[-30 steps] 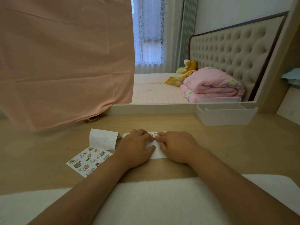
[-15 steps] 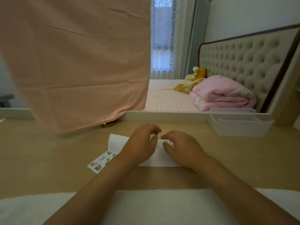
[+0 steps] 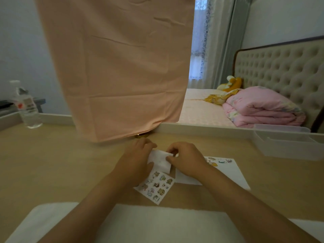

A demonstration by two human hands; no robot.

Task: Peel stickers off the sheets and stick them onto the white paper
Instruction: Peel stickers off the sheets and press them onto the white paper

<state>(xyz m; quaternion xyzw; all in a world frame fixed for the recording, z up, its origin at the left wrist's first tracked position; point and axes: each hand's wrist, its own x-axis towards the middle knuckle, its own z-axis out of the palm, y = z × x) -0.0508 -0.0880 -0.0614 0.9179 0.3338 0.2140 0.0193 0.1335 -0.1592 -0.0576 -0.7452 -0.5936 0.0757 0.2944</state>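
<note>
Off the white paper (image 3: 226, 171) now, left hand (image 3: 138, 160) and right hand (image 3: 185, 161) both pinch a small sticker sheet (image 3: 160, 162) above the desk (image 3: 52, 163), the paper lying just rightward, nearest the right hand.

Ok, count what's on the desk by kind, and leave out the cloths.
Sticker sheets: 2, one flat on the desk at, one held between the left hand and the right hand
White paper: 1
Water bottle: 1
Clear plastic box: 1
Total: 5
</note>
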